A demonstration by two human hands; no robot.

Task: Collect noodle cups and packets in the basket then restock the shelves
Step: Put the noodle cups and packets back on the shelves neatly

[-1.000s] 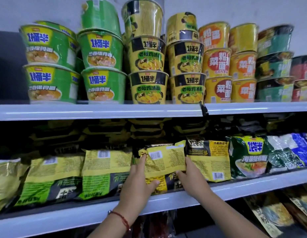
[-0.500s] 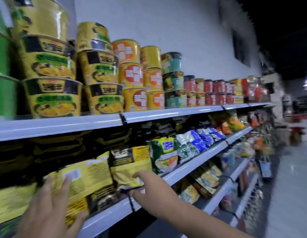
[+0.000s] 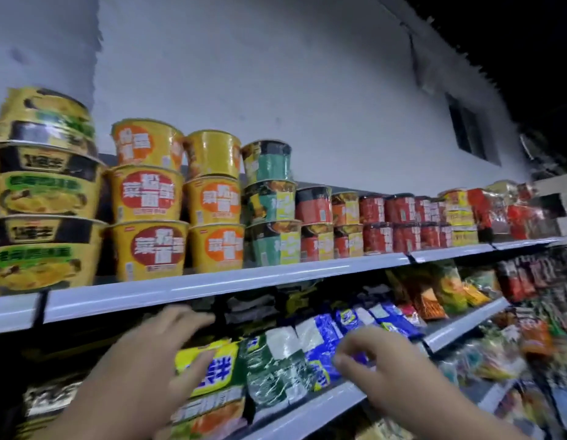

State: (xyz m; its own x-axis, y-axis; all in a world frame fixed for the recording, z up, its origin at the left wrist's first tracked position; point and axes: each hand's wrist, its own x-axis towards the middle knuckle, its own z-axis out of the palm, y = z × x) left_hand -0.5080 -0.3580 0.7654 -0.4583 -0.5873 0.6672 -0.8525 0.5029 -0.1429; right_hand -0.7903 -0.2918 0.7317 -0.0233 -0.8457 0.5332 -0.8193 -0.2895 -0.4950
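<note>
My left hand point(image 3: 142, 366) hovers with fingers spread in front of the second shelf, its thumb on a yellow-green noodle packet point(image 3: 212, 373). Right of it, my right hand point(image 3: 383, 373) has its fingers loosely bent at the edge of a blue noodle packet point(image 3: 320, 341); motion blur hides whether they touch it. Between the two packets lies a dark green and white packet point(image 3: 275, 369). Stacked noodle cups fill the top shelf: yellow-black ones point(image 3: 40, 258) on the left, then orange-yellow cups point(image 3: 148, 249), teal cups point(image 3: 272, 239) and red cups point(image 3: 387, 236). No basket is in view.
The top shelf's white front rail point(image 3: 212, 284) runs just above my hands. The second shelf's rail point(image 3: 307, 411) is below them. More snack packets point(image 3: 434, 296) line the shelves down the aisle to the right. A white wall point(image 3: 307, 106) rises behind.
The view has swung right along the shelf. Both hands left the yellow packets and moved right, the left to the yellow-green packet, the right to the blue one.
</note>
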